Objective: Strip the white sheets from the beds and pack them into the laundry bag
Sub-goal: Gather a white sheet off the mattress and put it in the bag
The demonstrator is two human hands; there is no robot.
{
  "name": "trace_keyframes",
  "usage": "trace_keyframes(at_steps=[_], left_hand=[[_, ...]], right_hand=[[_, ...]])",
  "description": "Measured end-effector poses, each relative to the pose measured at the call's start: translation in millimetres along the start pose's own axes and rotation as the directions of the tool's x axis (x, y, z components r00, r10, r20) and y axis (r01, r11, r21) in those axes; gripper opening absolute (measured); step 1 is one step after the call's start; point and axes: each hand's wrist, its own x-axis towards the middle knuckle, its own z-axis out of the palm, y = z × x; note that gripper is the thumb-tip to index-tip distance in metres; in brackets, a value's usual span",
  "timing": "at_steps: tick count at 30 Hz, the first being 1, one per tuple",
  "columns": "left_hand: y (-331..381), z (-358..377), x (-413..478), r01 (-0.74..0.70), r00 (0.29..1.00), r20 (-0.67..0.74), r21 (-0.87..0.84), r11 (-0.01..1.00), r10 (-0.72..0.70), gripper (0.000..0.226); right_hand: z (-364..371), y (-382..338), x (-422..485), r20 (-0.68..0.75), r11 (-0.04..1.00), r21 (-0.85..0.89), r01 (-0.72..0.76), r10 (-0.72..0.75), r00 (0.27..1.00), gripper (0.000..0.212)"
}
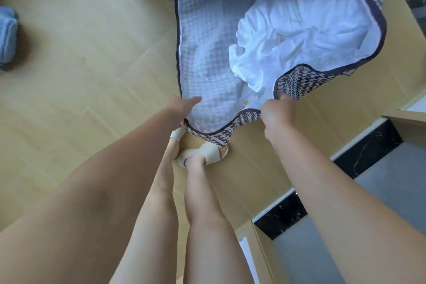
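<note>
A large soft laundry bag (202,53) of brown-and-white houndstooth fabric with dark trim stands open on the pale wooden floor (92,53), just in front of the person's feet in cream slippers (207,152). Both hands are on its near rim. The left hand (182,106) is at the near left corner, with the thumb stretched along the pale inner lining and the fingers hidden behind the outer fabric, pinching the edge. The right hand (277,110) is closed in a fist around the rim further right, where the patterned fabric folds up over its knuckles. The crumpled white sheets (299,37) lie inside the bag, piled toward its far right side, beyond the right hand and apart from both hands. A blue striped cloth bundle (8,34) sits on the floor at the far left, well away from the bag.
</note>
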Motion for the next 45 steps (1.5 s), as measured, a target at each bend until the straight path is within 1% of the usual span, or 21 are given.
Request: trace_keyframes(at_steps=[2,3,6,8,10,12,14,17,19,22,27,32,35,36,38,39,40,41,42,43,45], left_hand=[[0,9,9,-0.008,1.000,0.017,-0.070,0.998,0.009,0.030],[1,14,12,-0.014,1.000,0.008,-0.089,0.996,0.015,0.025],[8,29,6,-0.103,0.994,0.010,-0.105,0.989,0.104,0.018],[21,35,-13,-0.265,0.964,-0.017,-0.100,0.959,0.264,0.031],[37,35,-41,-0.453,0.890,-0.068,-0.013,0.891,0.451,0.036],[48,28,-73,-0.602,0.784,-0.107,0.112,0.790,0.612,0.023],[54,20,-107,-0.692,0.695,-0.119,0.153,0.705,0.709,0.019],[64,10,-164,-0.788,0.574,-0.113,0.193,0.584,0.811,0.031],[73,4,-199,-0.830,0.507,-0.111,0.208,0.518,0.855,0.025],[86,-12,-243,-0.847,0.457,-0.176,0.213,0.487,0.872,0.018],[110,-51,-303,-0.867,0.367,-0.312,0.226,0.443,0.877,0.030],[116,-64,-319,-0.841,0.385,-0.319,0.265,0.471,0.866,0.023],[125,-62,-315,-0.769,0.375,-0.239,0.461,0.444,0.896,0.014],[126,-61,-313,-0.753,0.395,-0.180,0.498,0.430,0.901,0.026],[117,-65,-310,-0.723,0.488,-0.094,0.514,0.462,0.868,0.064],[108,-70,-310,-0.710,0.528,-0.109,0.487,0.508,0.842,0.080],[96,-75,-311,-0.698,0.572,-0.163,0.419,0.581,0.804,0.091],[82,-81,-313,-0.667,0.640,-0.228,0.310,0.677,0.734,0.099],[67,-84,-312,-0.608,0.722,-0.273,0.189,0.771,0.636,0.100],[52,-83,-313,-0.526,0.801,-0.268,0.111,0.843,0.535,0.093],[28,-72,-316,-0.410,0.902,-0.103,0.104,0.906,0.420,0.062]], right_hand=[[4,12,0,-0.011,1.000,0.022,-0.007,0.007,1.000,0.036],[7,17,0,-0.014,1.000,0.024,-0.010,0.011,1.000,0.034],[13,29,-2,-0.022,1.000,-0.006,-0.022,0.022,1.000,0.033],[12,31,-6,-0.026,1.000,0.003,-0.028,0.028,0.999,0.034],[3,25,-11,-0.047,0.999,0.009,-0.042,0.043,0.998,0.037],[-14,14,-17,-0.090,0.999,-0.002,-0.036,0.036,0.995,0.040],[-36,-1,-24,-0.136,1.000,-0.012,-0.005,0.003,0.991,0.039],[-71,-25,-37,-0.217,0.999,-0.018,0.044,-0.046,0.975,0.033],[-94,-37,-51,-0.268,0.998,0.033,0.048,-0.038,0.963,0.032],[-121,-53,-86,-0.305,0.993,0.095,0.067,-0.035,0.952,0.040],[-130,-75,-141,-0.305,0.987,0.112,0.113,-0.074,0.949,0.041],[-128,-72,-182,-0.302,0.974,0.191,0.122,-0.060,0.951,0.041],[-97,-60,-200,-0.245,0.976,0.201,0.081,-0.030,0.969,0.041],[-89,-56,-204,-0.236,0.975,0.210,0.067,-0.016,0.972,0.041],[-80,-51,-212,-0.216,0.976,0.215,0.033,0.015,0.976,0.043],[-78,-50,-214,-0.208,0.975,0.222,0.024,0.023,0.978,0.043],[-79,-50,-216,-0.205,0.972,0.235,0.020,0.030,0.978,0.042],[-80,-52,-218,-0.208,0.969,0.248,0.017,0.036,0.978,0.042],[-81,-55,-219,-0.213,0.967,0.256,0.019,0.038,0.976,0.042],[-81,-59,-222,-0.219,0.967,0.252,0.023,0.034,0.975,0.043],[-82,-67,-230,-0.219,0.973,0.228,0.033,0.019,0.975,0.043]])
